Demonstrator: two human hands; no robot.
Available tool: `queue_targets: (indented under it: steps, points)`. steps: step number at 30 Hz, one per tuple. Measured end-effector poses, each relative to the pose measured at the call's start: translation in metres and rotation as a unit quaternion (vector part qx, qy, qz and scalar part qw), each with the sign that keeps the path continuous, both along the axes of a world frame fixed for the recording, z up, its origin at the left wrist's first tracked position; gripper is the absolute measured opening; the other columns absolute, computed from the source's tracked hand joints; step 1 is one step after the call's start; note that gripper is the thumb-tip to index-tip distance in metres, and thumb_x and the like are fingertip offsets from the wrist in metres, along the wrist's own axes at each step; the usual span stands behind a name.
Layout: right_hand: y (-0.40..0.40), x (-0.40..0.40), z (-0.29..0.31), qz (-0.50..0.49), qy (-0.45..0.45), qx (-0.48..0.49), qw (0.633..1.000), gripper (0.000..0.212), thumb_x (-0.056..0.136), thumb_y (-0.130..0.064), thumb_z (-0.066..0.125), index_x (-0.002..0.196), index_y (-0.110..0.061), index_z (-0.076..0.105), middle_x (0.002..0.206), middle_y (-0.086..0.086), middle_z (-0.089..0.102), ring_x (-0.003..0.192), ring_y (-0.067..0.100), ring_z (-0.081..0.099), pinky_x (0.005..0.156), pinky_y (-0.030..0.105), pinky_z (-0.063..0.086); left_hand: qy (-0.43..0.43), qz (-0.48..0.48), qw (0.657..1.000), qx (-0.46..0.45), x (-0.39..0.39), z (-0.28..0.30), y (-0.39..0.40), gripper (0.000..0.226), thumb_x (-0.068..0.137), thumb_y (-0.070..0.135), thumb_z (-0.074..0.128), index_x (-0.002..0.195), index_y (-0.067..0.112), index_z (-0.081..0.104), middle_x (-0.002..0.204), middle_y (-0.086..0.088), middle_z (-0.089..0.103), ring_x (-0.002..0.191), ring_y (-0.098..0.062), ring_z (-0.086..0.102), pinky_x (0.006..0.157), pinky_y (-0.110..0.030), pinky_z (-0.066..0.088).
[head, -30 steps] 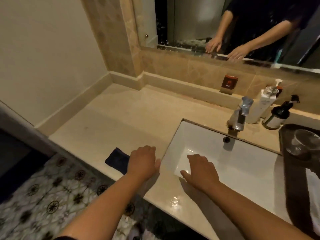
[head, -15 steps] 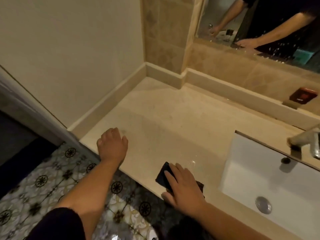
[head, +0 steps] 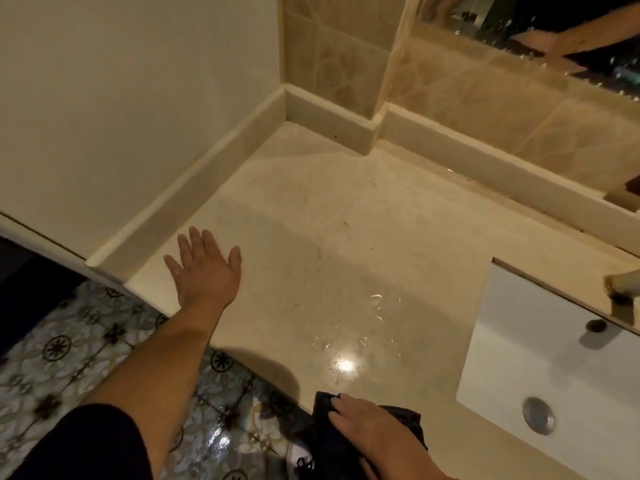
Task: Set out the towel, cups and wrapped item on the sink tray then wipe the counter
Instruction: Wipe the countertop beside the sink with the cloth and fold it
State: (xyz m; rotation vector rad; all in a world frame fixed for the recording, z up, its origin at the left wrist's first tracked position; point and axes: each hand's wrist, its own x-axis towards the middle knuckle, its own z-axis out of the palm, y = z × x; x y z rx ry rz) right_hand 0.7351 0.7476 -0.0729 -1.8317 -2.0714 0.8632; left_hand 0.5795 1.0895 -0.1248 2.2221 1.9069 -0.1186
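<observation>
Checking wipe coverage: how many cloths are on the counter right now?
1. A dark cloth lies at the counter's front edge, under the right hand. The left hand rests flat with none. The tray side is out of view.

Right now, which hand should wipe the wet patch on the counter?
Right. The right hand already rests on the dark cloth at the counter front edge, just below the wet patch. The left hand is flat, empty, farther off.
</observation>
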Motion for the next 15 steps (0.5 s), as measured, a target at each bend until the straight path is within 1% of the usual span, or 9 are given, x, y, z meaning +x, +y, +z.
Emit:
queue_targets:
  steps: [1,2,4,5,7,9,11,13,15]
  points:
    - [0.008,0.006,0.013,-0.084,0.157,-0.024,0.984,0.042,0.086,-0.014,0.064,0.121,-0.037,0.068,0.127,-0.016,0.066,0.12,0.0,0.057,0.102,0.015,0.041,-0.001,-0.001,1.0,0.004,0.0,0.001,0.0,0.08,0.097,0.062,0.007,0.157,0.009,0.004,0.166,-0.011,-0.002,0.152,-0.03,-0.005,0.119,-0.057,-0.002]
    - [0.017,0.018,0.025,-0.182,0.264,-0.042,0.946,0.052,0.088,-0.003,0.058,0.122,-0.042,0.066,0.127,-0.014,0.066,0.122,0.004,0.057,0.107,0.021,0.04,-0.002,-0.002,1.0,0.006,0.0,0.003,0.0,0.08,0.097,0.061,0.008,0.157,0.008,0.005,0.166,-0.011,-0.001,0.152,-0.03,-0.004,0.118,-0.058,-0.001]
    - [0.034,0.048,0.041,-0.312,0.449,-0.128,0.828,0.057,0.089,0.007,0.052,0.118,-0.038,0.069,0.121,-0.003,0.071,0.118,0.019,0.063,0.106,0.033,0.044,-0.001,-0.005,1.0,0.006,0.0,0.005,-0.001,0.079,0.098,0.061,0.01,0.157,0.007,0.006,0.166,-0.012,0.0,0.152,-0.031,-0.004,0.119,-0.058,-0.001]
    - [0.047,0.066,0.049,-0.348,0.502,-0.137,0.78,0.048,0.09,0.005,0.052,0.118,-0.029,0.071,0.119,0.006,0.072,0.113,0.026,0.065,0.1,0.037,0.048,0.0,-0.009,1.0,0.007,0.0,0.005,-0.002,0.079,0.098,0.06,0.01,0.157,0.007,0.006,0.166,-0.012,0.0,0.152,-0.031,-0.003,0.119,-0.057,-0.001]
    - [0.081,0.105,0.068,-0.39,0.527,-0.111,0.747,0.034,0.092,-0.004,0.053,0.118,-0.019,0.069,0.114,0.013,0.072,0.101,0.03,0.069,0.084,0.037,0.056,0.005,-0.026,1.0,0.012,0.0,0.004,-0.003,0.075,0.1,0.056,0.012,0.157,0.008,0.007,0.166,-0.012,0.001,0.152,-0.031,-0.003,0.119,-0.056,0.0]
    - [0.116,0.146,0.081,-0.409,0.491,-0.03,0.768,0.03,0.092,-0.007,0.054,0.113,-0.023,0.07,0.101,0.007,0.076,0.088,0.024,0.07,0.074,0.034,0.054,0.008,-0.045,0.999,0.028,0.001,0.003,-0.002,0.07,0.102,0.052,0.015,0.156,0.008,0.012,0.166,-0.013,0.007,0.152,-0.031,0.002,0.12,-0.056,0.004]
    - [0.152,0.184,0.087,-0.419,0.398,0.032,0.816,0.036,0.088,-0.012,0.053,0.102,-0.038,0.073,0.09,-0.004,0.075,0.084,0.018,0.067,0.075,0.035,0.051,0.008,-0.047,0.998,0.038,0.002,0.003,-0.003,0.067,0.102,0.048,0.02,0.155,0.008,0.018,0.165,-0.014,0.013,0.151,-0.031,0.007,0.119,-0.055,0.008]
    - [0.194,0.215,0.082,-0.415,0.284,0.081,0.861,0.044,0.086,-0.014,0.05,0.103,-0.05,0.069,0.095,-0.013,0.072,0.089,0.013,0.064,0.082,0.032,0.048,0.012,-0.041,0.998,0.043,0.003,0.003,-0.002,0.067,0.1,0.048,0.02,0.155,0.009,0.019,0.165,-0.012,0.014,0.151,-0.03,0.008,0.119,-0.054,0.009]
    - [0.235,0.239,0.064,-0.379,0.174,0.118,0.901,0.048,0.089,-0.01,0.046,0.122,-0.04,0.064,0.112,-0.012,0.069,0.101,0.01,0.06,0.089,0.023,0.043,0.01,-0.037,0.998,0.044,0.003,0.004,0.0,0.067,0.099,0.048,0.02,0.155,0.01,0.019,0.165,-0.011,0.014,0.151,-0.028,0.009,0.12,-0.053,0.01]
